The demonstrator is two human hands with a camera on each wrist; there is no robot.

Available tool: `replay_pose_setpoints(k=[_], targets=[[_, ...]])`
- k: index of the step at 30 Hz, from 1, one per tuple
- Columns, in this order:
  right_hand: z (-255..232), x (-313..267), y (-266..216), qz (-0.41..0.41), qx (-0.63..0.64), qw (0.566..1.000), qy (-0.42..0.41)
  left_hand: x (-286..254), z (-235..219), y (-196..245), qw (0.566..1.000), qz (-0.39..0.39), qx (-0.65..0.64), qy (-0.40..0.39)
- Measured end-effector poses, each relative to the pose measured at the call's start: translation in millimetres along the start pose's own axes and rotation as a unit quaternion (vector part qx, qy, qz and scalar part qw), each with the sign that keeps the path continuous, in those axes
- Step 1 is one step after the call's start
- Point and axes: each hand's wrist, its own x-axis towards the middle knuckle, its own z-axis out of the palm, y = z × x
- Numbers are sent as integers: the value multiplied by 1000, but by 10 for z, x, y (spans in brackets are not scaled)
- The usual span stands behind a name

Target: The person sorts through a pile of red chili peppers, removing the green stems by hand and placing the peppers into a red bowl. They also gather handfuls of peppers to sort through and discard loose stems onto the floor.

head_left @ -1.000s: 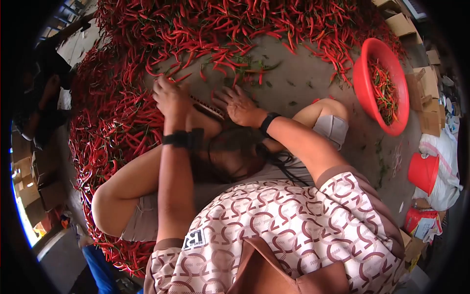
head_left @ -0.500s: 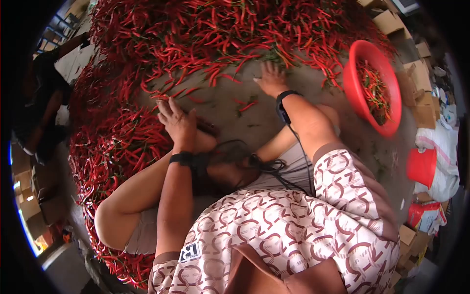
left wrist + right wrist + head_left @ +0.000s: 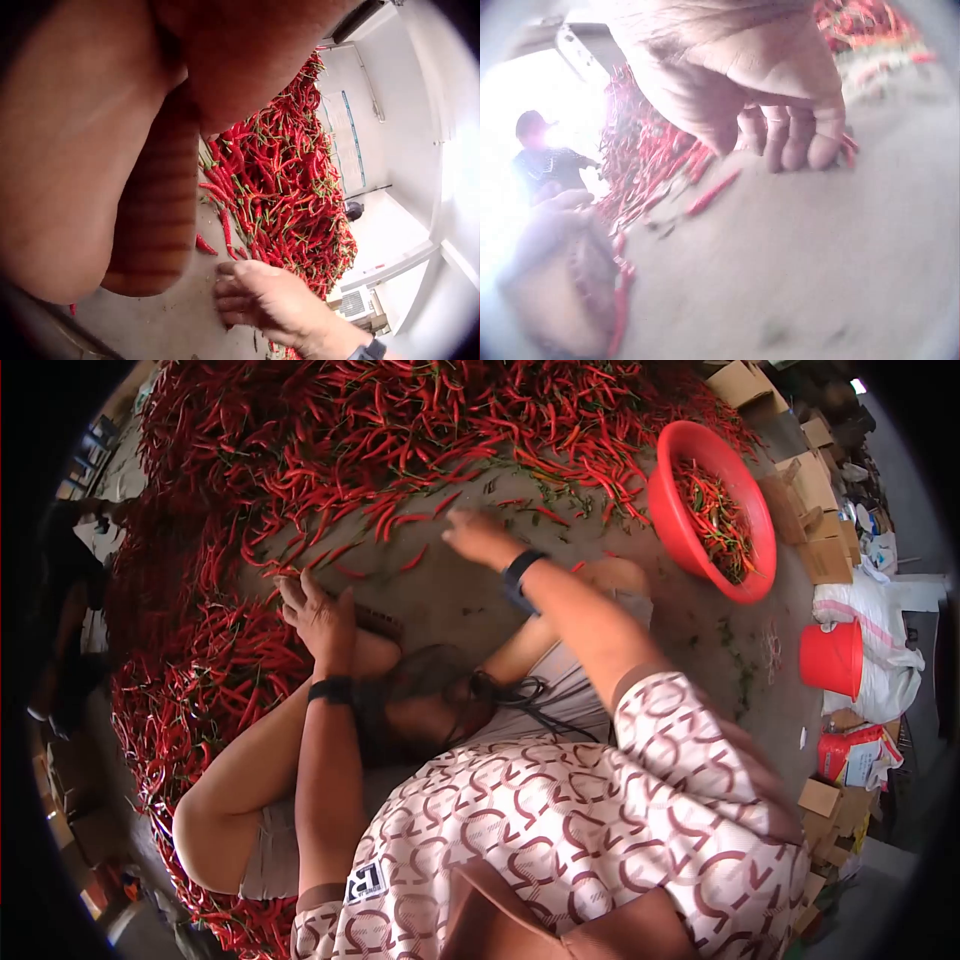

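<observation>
Red chillies [image 3: 370, 450] with green stems lie in a big heap on the floor. My left hand [image 3: 320, 615], palm down, has its fingers loosely spread at the near edge of the heap, a chilli by its fingertips. Beside it is a flat brown, dark-banded thing [image 3: 157, 217] with a rounded end. My right hand [image 3: 480, 538] is blurred, low over the floor near stray chillies. In the right wrist view its fingers [image 3: 799, 142] curl in, with nothing visible in the palm. A red chilli tip [image 3: 849, 150] shows just past the outermost finger.
A red basin [image 3: 712, 510] holding chillies and stems stands at right. Beyond it are cardboard boxes [image 3: 815, 510], a red bucket [image 3: 830, 658] and white sacks [image 3: 880, 690]. My crossed legs [image 3: 225, 810] are close to the heap. Another person [image 3: 70, 600] is at left.
My right hand went forward and right with fingers spread, then came back left with fingers curled. The left hand stays at the heap's edge. The whole head view has shifted.
</observation>
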Motion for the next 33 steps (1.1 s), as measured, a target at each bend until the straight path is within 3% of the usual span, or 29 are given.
replay_pose_setpoints(k=[1, 2, 4, 5, 6, 7, 9, 10, 11, 12, 14, 18, 21, 27, 33], targets=[[-372, 38, -22, 26, -47, 996, -68, -8, -61, 67, 1000, -26, -2, -13], [-529, 92, 136, -29, -48, 996, -68, -2, -114, 153, 998, -54, -7, -26], [-920, 117, 340, -81, 35, 982, -168, 4, -68, 126, 999, -41, -7, -7], [-1090, 109, 563, -155, 58, 965, -202, 7, -50, 99, 999, -32, -6, 2], [-1493, 8, 591, -35, 136, 947, -288, 13, -52, 97, 999, -42, -5, -5], [-1861, -124, 602, 103, 192, 933, -285, 16, -71, 122, 999, -51, -5, -12], [-2173, -307, 1346, 174, 261, 934, -169, -5, -138, 214, 998, -58, -16, -25], [-2272, -434, 1648, 202, 190, 955, -103, 2, -50, 125, 1000, -20, -13, 4], [-2221, -607, 2049, 52, -6, 994, -97, 7, -25, 100, 1000, -13, -6, 6], [-2183, -773, 2338, -97, -204, 970, -88, 8, -5, 84, 1000, -5, 1, 8], [-2035, -1297, 1745, -191, -120, 973, -46, -1, 38, 45, 1000, -6, -2, -2], [-1235, -2383, 1098, -167, -89, 980, -64, -13, -58, 58, 1000, -8, -16, -23], [-830, -2608, 1048, -115, -95, 988, -29, -20, -97, 103, 999, -14, -12, -42], [-190, -1509, 1081, -120, -125, 980, 97, 82, 128, -91, 994, -2, 78, -71], [110, -316, 1025, -162, -182, 955, 170, 84, 126, -117, 992, 25, 100, -69]])
